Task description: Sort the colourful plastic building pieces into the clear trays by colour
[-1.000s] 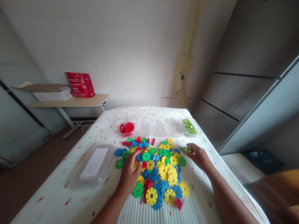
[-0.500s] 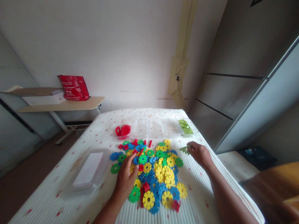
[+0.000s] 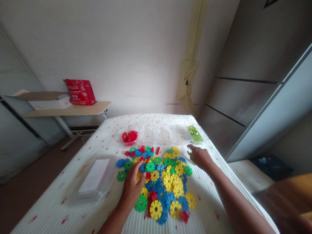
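Note:
Over the left side of a pile of slotted plastic discs (image 3: 155,209), my left hand (image 3: 133,182) rests with thumb and fingers apart. A red block (image 3: 148,175) lies by its thumb, and it holds nothing that I can see. My right hand (image 3: 201,157) is at the right of the pile, its index finger bent toward the left. Beneath its fingers shows the edge of a light green toothed piece (image 3: 189,153), mostly hidden by the hand. The discs are yellow, blue and green, with several red blocks among them.
Behind the pile stands a row of clear plastic boxes (image 3: 162,140). Red pieces (image 3: 129,136) fill the leftmost, light green pieces (image 3: 195,133) the rightmost. At left lies a clear lid (image 3: 99,192) with a white slab (image 3: 94,177) on it. A grey cabinet rises at right.
My right hand has shifted slightly left and turned over the light green piece, which is now mostly covered. My left hand keeps its place at the pile. The view has shifted a little.

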Motion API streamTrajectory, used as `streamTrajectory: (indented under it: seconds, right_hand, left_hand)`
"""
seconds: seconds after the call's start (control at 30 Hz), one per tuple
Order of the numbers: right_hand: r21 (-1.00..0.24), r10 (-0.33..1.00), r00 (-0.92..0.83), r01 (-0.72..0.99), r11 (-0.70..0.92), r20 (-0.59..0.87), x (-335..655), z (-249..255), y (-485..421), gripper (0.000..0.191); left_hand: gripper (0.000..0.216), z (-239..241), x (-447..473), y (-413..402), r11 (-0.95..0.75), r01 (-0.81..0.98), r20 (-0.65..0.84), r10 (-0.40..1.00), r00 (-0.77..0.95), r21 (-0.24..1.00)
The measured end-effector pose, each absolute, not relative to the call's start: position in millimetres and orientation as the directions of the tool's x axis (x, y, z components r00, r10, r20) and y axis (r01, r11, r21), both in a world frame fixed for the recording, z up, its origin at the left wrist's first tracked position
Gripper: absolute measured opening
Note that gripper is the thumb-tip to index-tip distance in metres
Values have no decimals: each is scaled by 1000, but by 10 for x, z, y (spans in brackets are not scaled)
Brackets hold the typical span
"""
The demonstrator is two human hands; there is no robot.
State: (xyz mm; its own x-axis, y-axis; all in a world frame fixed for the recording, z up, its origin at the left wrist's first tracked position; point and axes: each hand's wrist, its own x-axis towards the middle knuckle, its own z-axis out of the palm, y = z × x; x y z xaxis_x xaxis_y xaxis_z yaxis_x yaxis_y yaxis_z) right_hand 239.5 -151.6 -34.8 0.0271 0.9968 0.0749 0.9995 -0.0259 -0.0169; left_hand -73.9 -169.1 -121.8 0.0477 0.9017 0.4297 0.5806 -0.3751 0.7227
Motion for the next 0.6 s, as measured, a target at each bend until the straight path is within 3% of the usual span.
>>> streamTrajectory:
  seconds: [0.1,0.2,0.4,0.6]
  right_hand:
    - [-195,975,-14,979,59,223,2475,-539,-1498,40]
    - [-284,948,-26,951,121,317,2552,-666,-1519,29]
    - [-284,941,-3,953,105,338,2552,-741,-1580,10]
    - [-328,955,42,943,59,292,2543,-713,-1625,21]
  left_hand:
    - [42,-1212,-734,-1695,-376,580,431,901,47,723]
    - [42,-1214,-738,-1694,-382,579,435,899,51,720]
    - [40,-1225,-739,-1689,-393,578,453,890,45,715]
    - [40,-1196,-733,-1700,-383,577,443,896,41,721]
